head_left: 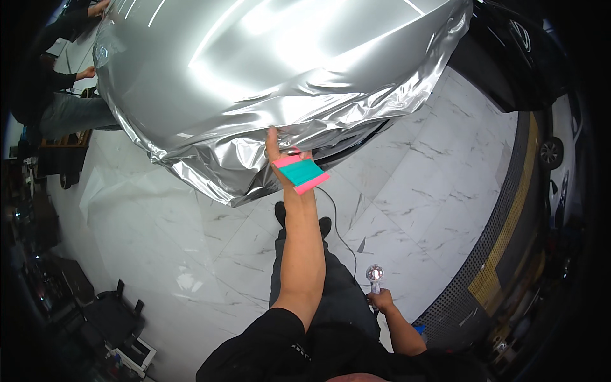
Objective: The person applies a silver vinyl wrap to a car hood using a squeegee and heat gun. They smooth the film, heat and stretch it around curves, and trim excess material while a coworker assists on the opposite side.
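Silver wrap film [210, 83] lies over the front of a car, its loose edge hanging in creases. My left hand [286, 159] reaches up to that edge, one finger stretched along the film, the others curled out of full sight. A pink squeegee with a teal middle [301, 174] is held in it, lying against the wrist. Whether these fingers also pinch the film, I cannot tell. Low at my right side, my right hand [380, 300] is closed round the handle of a heat gun [375, 274], its round end turned upward, well apart from the film.
Another person's hand [86, 73] touches the film's left edge, with a second hand [98, 8] farther up. A dark cable [337, 223] runs across the marbled floor [420, 191]. A black chair [114, 312] stands lower left; a black car [509, 57] is at the upper right.
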A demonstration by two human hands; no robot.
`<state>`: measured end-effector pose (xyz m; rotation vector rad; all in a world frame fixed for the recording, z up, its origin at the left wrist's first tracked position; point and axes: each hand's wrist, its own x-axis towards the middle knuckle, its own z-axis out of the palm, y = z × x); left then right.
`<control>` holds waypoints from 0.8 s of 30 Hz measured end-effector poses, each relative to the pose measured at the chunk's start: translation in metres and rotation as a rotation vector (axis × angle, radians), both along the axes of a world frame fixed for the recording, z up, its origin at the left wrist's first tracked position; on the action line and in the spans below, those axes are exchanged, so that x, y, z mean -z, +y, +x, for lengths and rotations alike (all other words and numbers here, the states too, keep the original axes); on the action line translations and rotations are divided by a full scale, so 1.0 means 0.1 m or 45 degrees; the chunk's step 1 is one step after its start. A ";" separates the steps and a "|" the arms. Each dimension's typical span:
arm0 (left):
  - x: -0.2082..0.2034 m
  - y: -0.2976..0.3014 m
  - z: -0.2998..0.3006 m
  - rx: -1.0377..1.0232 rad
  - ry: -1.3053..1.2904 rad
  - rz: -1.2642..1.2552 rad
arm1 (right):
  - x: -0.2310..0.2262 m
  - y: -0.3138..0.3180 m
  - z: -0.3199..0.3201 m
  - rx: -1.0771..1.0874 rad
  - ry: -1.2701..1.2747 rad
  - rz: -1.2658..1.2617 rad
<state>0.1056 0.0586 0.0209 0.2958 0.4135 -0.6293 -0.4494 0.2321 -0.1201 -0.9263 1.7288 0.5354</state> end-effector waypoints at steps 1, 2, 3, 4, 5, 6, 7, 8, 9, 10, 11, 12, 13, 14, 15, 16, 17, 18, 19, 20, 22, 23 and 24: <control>0.06 0.00 0.01 0.044 -0.050 0.099 | 0.02 0.00 0.00 -0.014 -0.021 0.000; 0.15 -0.01 0.04 0.089 -0.101 0.198 | 0.06 0.01 0.01 -0.012 -0.031 -0.016; 0.15 -0.02 0.06 0.134 -0.157 0.295 | 0.09 0.00 0.05 -0.008 -0.047 -0.034; 0.14 -0.04 0.05 0.129 -0.186 0.306 | 0.12 -0.01 0.09 -0.005 -0.062 -0.052; 0.13 -0.03 0.03 0.134 -0.188 0.319 | 0.12 -0.01 0.12 0.005 -0.067 -0.049; 0.12 -0.02 0.01 0.140 -0.191 0.330 | 0.13 0.00 0.11 0.015 -0.071 -0.048; 0.12 -0.01 0.00 0.145 -0.193 0.341 | 0.13 0.02 0.10 0.025 -0.076 -0.047; 0.13 0.00 0.00 0.164 -0.188 0.323 | 0.15 0.02 0.11 0.003 -0.082 -0.047; 0.14 0.02 0.01 0.177 -0.177 0.308 | 0.25 0.06 0.01 -0.026 -0.084 -0.045; 0.14 0.05 0.02 0.191 -0.171 0.295 | 0.28 0.09 -0.01 -0.053 -0.091 -0.042; 0.13 0.05 0.02 0.186 -0.146 0.272 | 0.29 0.14 -0.06 -0.044 -0.074 -0.045; 0.13 0.04 0.02 0.178 -0.129 0.249 | 0.27 0.16 -0.04 -0.037 -0.065 -0.049; 0.13 0.03 0.03 0.170 -0.112 0.225 | 0.27 0.17 -0.02 -0.031 -0.055 -0.053; 0.18 0.03 0.04 0.165 -0.133 0.170 | 0.27 0.17 0.00 -0.010 -0.063 -0.049; 0.18 0.03 0.02 0.140 -0.130 0.188 | 0.28 0.18 -0.02 0.012 -0.065 -0.044; 0.18 0.01 0.01 0.116 -0.128 0.206 | 0.29 0.19 -0.03 0.034 -0.068 -0.039; 0.18 0.01 0.00 0.092 -0.125 0.223 | 0.31 0.19 -0.03 0.062 -0.060 -0.043; 0.22 0.02 0.00 0.097 -0.148 0.208 | 0.35 0.18 -0.05 0.091 -0.051 -0.051; 0.25 0.03 0.00 0.103 -0.170 0.194 | 0.38 0.18 -0.06 0.120 -0.042 -0.059; 0.28 0.04 0.01 0.108 -0.193 0.179 | 0.39 0.17 -0.09 0.126 -0.027 -0.062; 0.18 0.02 -0.02 0.086 -0.201 0.186 | 0.35 0.12 -0.01 0.149 -0.004 -0.071; 0.13 0.01 -0.03 0.074 -0.206 0.190 | 0.35 0.09 0.05 0.137 -0.004 -0.093; 0.13 0.02 -0.03 0.088 -0.072 0.245 | 0.33 0.07 0.08 0.122 0.006 -0.112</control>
